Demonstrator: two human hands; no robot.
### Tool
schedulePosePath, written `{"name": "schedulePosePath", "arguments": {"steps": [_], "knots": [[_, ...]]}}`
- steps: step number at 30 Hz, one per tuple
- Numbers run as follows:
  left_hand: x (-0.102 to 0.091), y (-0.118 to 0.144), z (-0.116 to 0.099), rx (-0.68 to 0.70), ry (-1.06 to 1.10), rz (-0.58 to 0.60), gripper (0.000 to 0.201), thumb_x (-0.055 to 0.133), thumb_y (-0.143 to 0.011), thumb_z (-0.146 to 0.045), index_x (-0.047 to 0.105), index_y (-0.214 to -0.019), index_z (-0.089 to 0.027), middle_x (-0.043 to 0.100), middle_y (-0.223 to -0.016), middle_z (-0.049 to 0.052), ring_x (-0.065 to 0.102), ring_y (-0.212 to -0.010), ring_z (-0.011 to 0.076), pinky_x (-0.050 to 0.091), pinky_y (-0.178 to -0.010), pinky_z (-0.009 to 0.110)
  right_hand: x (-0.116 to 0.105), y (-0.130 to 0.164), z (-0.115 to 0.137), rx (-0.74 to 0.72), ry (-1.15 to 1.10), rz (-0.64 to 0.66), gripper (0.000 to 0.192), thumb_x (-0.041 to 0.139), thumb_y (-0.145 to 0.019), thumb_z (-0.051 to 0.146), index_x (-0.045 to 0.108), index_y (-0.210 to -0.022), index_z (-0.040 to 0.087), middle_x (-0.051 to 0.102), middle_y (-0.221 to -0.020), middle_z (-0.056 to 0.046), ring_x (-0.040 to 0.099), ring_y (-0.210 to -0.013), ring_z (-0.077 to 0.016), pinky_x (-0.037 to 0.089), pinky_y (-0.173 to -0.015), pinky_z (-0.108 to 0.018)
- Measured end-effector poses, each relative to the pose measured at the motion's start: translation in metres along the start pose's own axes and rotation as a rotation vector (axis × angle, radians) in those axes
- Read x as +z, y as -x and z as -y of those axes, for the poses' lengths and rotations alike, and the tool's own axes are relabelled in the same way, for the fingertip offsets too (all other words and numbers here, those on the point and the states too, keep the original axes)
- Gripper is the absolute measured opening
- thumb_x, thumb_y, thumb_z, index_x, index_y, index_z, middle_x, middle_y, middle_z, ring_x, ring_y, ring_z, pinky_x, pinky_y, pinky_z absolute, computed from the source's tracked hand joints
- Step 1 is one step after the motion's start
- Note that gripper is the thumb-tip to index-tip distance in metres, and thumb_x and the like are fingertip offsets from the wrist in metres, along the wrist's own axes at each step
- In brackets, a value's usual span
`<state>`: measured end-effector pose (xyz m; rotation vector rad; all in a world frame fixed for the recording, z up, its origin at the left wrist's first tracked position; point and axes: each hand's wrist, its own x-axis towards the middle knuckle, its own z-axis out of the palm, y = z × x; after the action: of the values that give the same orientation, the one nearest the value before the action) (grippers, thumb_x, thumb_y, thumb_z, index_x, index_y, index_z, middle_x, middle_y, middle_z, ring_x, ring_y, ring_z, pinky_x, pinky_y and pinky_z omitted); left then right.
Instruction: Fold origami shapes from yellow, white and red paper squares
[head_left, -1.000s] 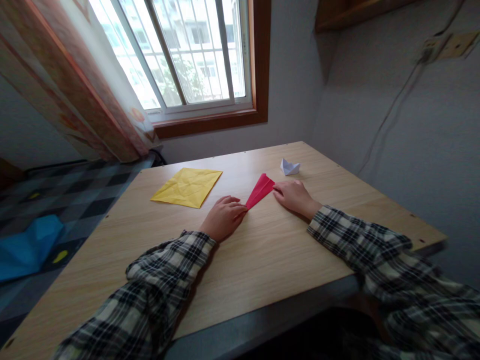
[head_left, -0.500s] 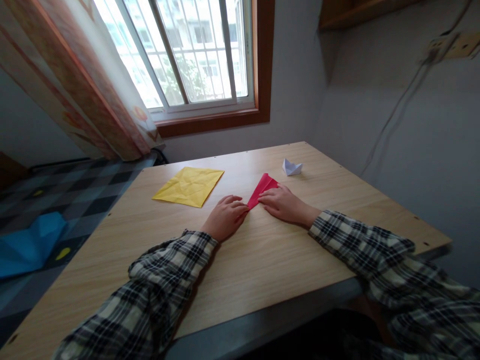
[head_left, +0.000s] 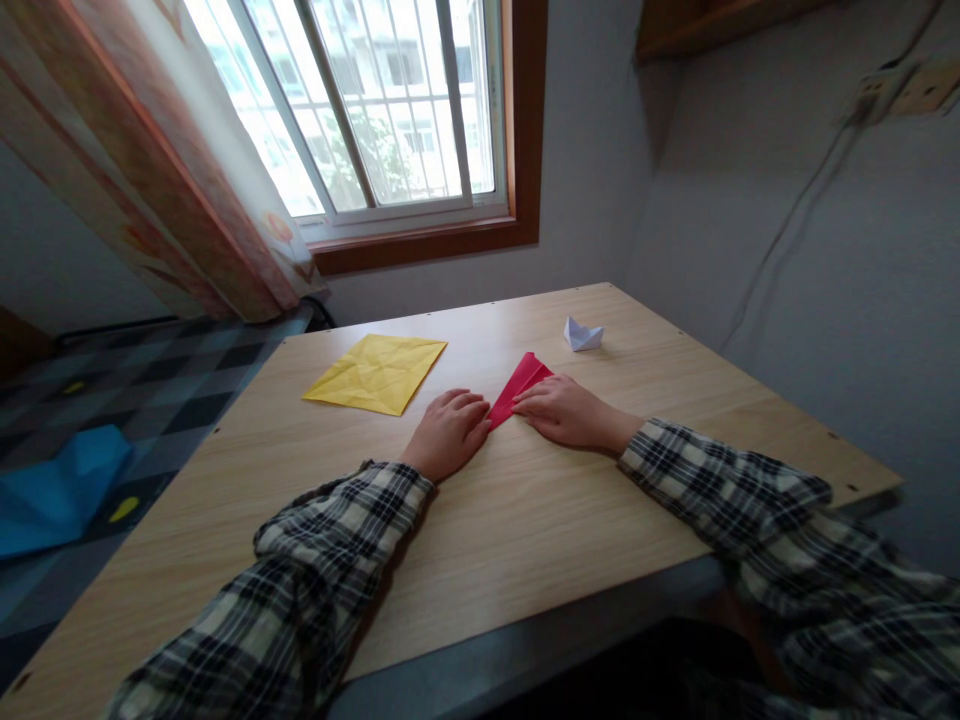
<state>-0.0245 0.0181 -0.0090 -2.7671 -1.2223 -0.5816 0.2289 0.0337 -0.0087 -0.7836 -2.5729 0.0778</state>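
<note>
A red sheet of paper (head_left: 517, 386), folded into a narrow wedge, lies flat on the wooden table between my two hands. My left hand (head_left: 448, 432) has its fingers bent together at the wedge's pointed near end, which they partly cover. Across the paper's right side rests my right hand (head_left: 562, 408), its fingers pressed together on the fold and hiding part of it. Beyond my right hand stands a small white paper boat (head_left: 583, 335). A creased yellow square of paper (head_left: 379, 372) lies flat to the left of the red one.
The light wooden table (head_left: 420, 600) has its far edge near the wall under a barred window (head_left: 397, 110). At the left, a blue folded paper (head_left: 64, 490) sits on a checkered cloth (head_left: 217, 375). A patterned curtain (head_left: 187, 150) hangs there. A cable (head_left: 787, 220) runs down the right wall.
The red paper's near tip has shifted slightly toward me and to the left. My left fingers have drawn in a little, and my right fingers have moved slightly along the fold.
</note>
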Motion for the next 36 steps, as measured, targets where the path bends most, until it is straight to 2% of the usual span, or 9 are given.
{"name": "schedulePosePath", "arguments": {"steps": [9,18,21,24,26,29,36], "knots": [[0.001,0.000,0.001,0.025,0.045,-0.002,0.024,0.053,-0.097,-0.031,0.072,-0.109,-0.022,0.072,-0.118,0.007,0.061,-0.117,0.0256,0.045,-0.107,0.049,0.001,0.000,0.002,-0.032,0.004,-0.015,0.024,0.055,-0.094,0.021,0.075,-0.107,0.021,0.076,-0.108,-0.006,0.068,-0.099,-0.0210,0.044,-0.090,-0.037],[0.000,-0.002,0.000,0.090,0.099,-0.007,0.025,0.054,-0.097,-0.033,0.073,-0.108,-0.023,0.074,-0.114,0.006,0.062,-0.115,0.0263,0.047,-0.105,0.050,-0.002,0.001,0.005,0.022,0.038,-0.030,0.020,0.053,-0.095,0.021,0.073,-0.093,0.020,0.075,-0.095,-0.006,0.064,-0.091,-0.0217,0.041,-0.089,-0.038],[0.000,-0.001,0.001,0.125,0.128,0.015,0.026,0.053,-0.097,-0.032,0.072,-0.112,-0.023,0.073,-0.117,0.006,0.062,-0.116,0.0252,0.046,-0.106,0.049,-0.002,0.001,0.007,0.060,0.032,-0.068,0.015,0.058,-0.092,0.022,0.070,-0.099,0.018,0.072,-0.107,-0.009,0.061,-0.103,-0.0246,0.041,-0.095,-0.040],[0.001,0.000,0.002,0.148,0.146,0.018,0.026,0.053,-0.098,-0.034,0.072,-0.113,-0.024,0.073,-0.119,0.005,0.062,-0.117,0.0249,0.046,-0.107,0.049,0.001,0.001,0.007,0.063,0.010,-0.054,0.031,0.061,-0.091,0.028,0.065,-0.120,0.018,0.067,-0.122,-0.012,0.057,-0.115,-0.0272,0.040,-0.102,-0.044],[0.001,0.000,0.002,0.159,0.151,0.020,0.026,0.053,-0.098,-0.034,0.072,-0.113,-0.025,0.073,-0.118,0.005,0.062,-0.118,0.0245,0.045,-0.107,0.049,0.004,0.001,0.006,0.048,-0.002,-0.013,0.037,0.058,-0.095,0.032,0.062,-0.128,0.018,0.066,-0.124,-0.013,0.056,-0.118,-0.0275,0.040,-0.103,-0.045],[0.001,0.000,0.001,0.160,0.130,0.024,0.026,0.054,-0.098,-0.035,0.073,-0.112,-0.024,0.074,-0.117,0.005,0.061,-0.118,0.0253,0.045,-0.107,0.048,0.008,0.002,0.002,0.027,-0.016,0.012,0.032,0.053,-0.099,0.034,0.067,-0.122,0.018,0.067,-0.124,-0.012,0.056,-0.120,-0.0269,0.040,-0.104,-0.045],[-0.001,-0.001,0.000,0.149,0.103,0.029,0.025,0.055,-0.097,-0.036,0.074,-0.108,-0.024,0.074,-0.115,0.005,0.061,-0.118,0.0263,0.044,-0.107,0.049,0.007,0.001,-0.001,0.049,-0.062,-0.015,0.021,0.059,-0.095,0.029,0.070,-0.109,0.019,0.068,-0.121,-0.011,0.058,-0.117,-0.0256,0.042,-0.103,-0.044]]}}
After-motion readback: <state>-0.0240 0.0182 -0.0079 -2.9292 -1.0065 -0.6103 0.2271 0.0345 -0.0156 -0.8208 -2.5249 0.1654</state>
